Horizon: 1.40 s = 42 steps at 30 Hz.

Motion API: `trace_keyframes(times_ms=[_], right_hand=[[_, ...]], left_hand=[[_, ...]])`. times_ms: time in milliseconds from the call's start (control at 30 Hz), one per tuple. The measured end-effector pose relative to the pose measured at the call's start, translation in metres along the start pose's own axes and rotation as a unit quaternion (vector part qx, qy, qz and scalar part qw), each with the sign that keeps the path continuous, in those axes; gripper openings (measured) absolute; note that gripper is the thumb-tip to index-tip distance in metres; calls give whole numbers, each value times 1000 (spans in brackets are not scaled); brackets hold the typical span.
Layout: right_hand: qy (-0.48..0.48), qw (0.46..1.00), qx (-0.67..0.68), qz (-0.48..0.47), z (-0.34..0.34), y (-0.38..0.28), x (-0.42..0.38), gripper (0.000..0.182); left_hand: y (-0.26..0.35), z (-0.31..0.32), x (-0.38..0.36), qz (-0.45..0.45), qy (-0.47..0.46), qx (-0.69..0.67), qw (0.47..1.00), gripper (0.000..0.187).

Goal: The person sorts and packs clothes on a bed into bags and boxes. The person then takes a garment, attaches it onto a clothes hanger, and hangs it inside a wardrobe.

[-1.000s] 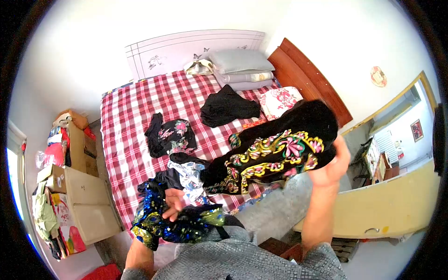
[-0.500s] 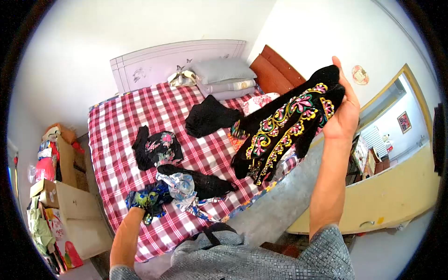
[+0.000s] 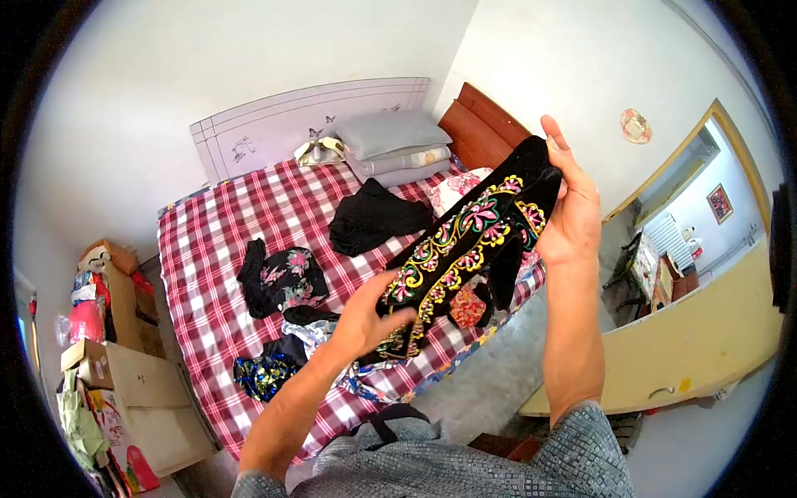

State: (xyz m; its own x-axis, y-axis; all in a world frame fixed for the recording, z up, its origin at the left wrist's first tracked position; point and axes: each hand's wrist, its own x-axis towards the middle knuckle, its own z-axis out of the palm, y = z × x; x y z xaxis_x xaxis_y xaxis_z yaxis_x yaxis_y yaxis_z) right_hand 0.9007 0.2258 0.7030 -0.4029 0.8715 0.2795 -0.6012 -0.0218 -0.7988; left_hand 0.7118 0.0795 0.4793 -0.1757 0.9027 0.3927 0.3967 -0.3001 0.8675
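A black velvet garment (image 3: 465, 236) with pink, yellow and green embroidery hangs slantwise in front of me, above the bed. At its upper end, my right hand (image 3: 573, 207) is closed on the dark cloth, with the thumb pointing up. My left hand (image 3: 365, 319) has its fingers round the left edge of the lower part, the thumb lying over the front. Below my left forearm lies a shiny blue and green patterned cloth (image 3: 270, 373). Beside it is a blue-white cloth (image 3: 311, 332), partly covered by that arm.
On the checked bed cover (image 3: 224, 216) lie a black garment (image 3: 378, 217) and a black floral one (image 3: 286, 278). Grey pillows (image 3: 390, 137) are stacked by the headboard (image 3: 274, 124). Boxes (image 3: 154, 390) stand left of the bed; a yellowish door (image 3: 664, 349) is at right.
My left hand has let go of the shiny blue patterned cloth and moved up and right to the embroidered garment. My right hand has moved slightly left and down with that garment.
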Motion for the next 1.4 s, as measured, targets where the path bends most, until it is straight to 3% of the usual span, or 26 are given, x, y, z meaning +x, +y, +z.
trace_keyframes(times_ms=[33,67,133,200,267,300,367,400,433,467,500,533,600,633,667,733,767,833,867,933,1067,1133,1233,1267,1333,1400], right_hand=[[-9,1000,14,1,-7,-2,3,42],[-7,1000,14,-2,-6,-6,4,42],[115,990,-44,-62,-3,-16,4,38],[107,989,-64,-81,-40,-15,11,38],[160,964,-110,-181,-62,4,14,40],[167,954,-185,-166,-74,29,12,48],[85,910,-403,-43,-89,115,-16,65],[-6,881,-473,20,-91,162,-45,74],[-85,870,-477,89,-88,196,-68,84],[-153,917,-339,145,-91,232,-80,71],[-146,864,-369,309,-65,215,-86,69],[-172,862,-350,326,-86,243,-89,60],[-96,825,-469,298,-49,205,-83,57],[-141,857,-468,162,-92,237,-76,62],[-129,855,-484,136,-102,240,-70,73],[-157,816,-556,-26,-83,223,-63,85],[-161,816,-555,-26,-68,211,-63,85],[-214,719,-660,-47,-39,190,-63,90],[-216,718,-660,-50,-31,187,-63,90],[-258,617,-743,0,-23,184,-62,99],[-242,569,-782,-82,-31,194,-60,71],[-223,586,-774,-88,-31,190,-59,61],[-148,734,-656,-95,-42,192,-48,52],[-141,768,-624,-29,-46,190,-47,50],[-198,776,-590,-98,-48,182,-45,52],[-201,763,-610,-78,-44,161,-46,55]], left_hand=[[-14,-2,11,-32,-30,-38,998,36],[-14,-6,21,-3,36,-58,998,15],[-3,-46,34,-88,22,-26,996,14],[24,-81,44,-106,20,-33,994,20],[48,-96,54,-88,34,-110,989,25],[55,-103,58,-79,24,-94,992,26],[70,-109,66,-58,23,-23,998,28],[74,-113,69,-59,15,42,997,28],[74,-113,72,-63,15,13,998,29],[75,-114,72,-41,5,-17,999,30],[67,-121,70,-63,-17,27,998,30],[57,-130,67,-84,-40,71,993,31],[43,-147,57,-100,-14,128,987,31],[36,-159,51,-137,1,116,984,32],[30,-171,46,-173,17,103,979,33],[19,-193,33,-150,27,99,983,36],[21,-200,28,-156,27,118,980,36],[24,-211,20,-160,32,138,977,37],[23,-214,16,-174,43,125,976,38],[22,-217,12,-188,56,111,974,39],[20,-220,6,-196,64,66,976,41],[18,-221,3,-198,62,56,977,42],[11,-222,1,-216,52,41,974,42],[11,-221,1,-215,48,39,975,42],[16,-218,5,-213,54,28,975,41],[20,-214,11,-186,50,-39,980,40]])
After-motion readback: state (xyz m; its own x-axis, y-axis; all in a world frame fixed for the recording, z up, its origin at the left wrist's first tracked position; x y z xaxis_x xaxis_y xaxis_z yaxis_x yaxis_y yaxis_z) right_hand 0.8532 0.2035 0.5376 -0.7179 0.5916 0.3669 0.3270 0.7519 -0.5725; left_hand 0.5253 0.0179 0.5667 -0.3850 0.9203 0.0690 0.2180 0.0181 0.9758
